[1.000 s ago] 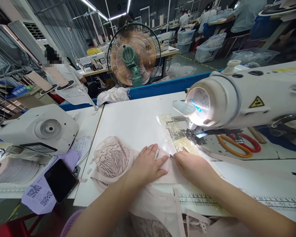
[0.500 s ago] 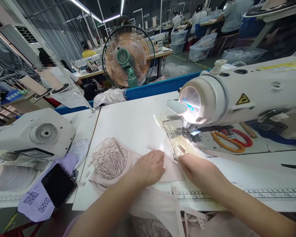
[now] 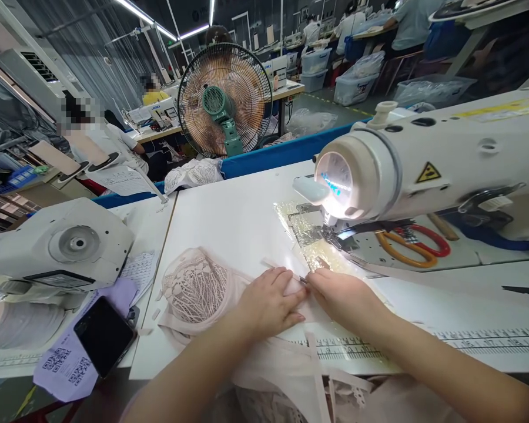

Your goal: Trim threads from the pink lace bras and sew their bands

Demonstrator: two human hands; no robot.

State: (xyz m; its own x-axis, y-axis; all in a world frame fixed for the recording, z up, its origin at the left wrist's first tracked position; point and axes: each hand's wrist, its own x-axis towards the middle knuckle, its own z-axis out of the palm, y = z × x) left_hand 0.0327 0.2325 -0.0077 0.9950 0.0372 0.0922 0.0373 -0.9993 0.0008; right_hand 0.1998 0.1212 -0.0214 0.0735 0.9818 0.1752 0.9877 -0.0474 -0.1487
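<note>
A pale pink lace bra [image 3: 198, 288] lies on the white sewing table [image 3: 229, 217], its cup at the left and its straps hanging over the near edge. My left hand [image 3: 268, 302] lies flat on the pink fabric, fingers stretched toward the right. My right hand [image 3: 339, 296] is closed in a pinch at the fabric's edge, where a small dark metal tool tip [image 3: 302, 279] shows between the two hands. The white sewing machine [image 3: 423, 170] stands just beyond, its lit needle area [image 3: 330, 232] a short way from my fingertips.
Orange and red scissors [image 3: 412, 244] lie under the machine arm. A black phone [image 3: 103, 336] rests on a purple sheet at the left, beside a second white machine [image 3: 57, 247]. A standing fan [image 3: 224, 100] is behind the table. Other people work in the background.
My two hands have drawn together on the fabric edge; the left hand's fingers reach further right. The view shifted slightly.
</note>
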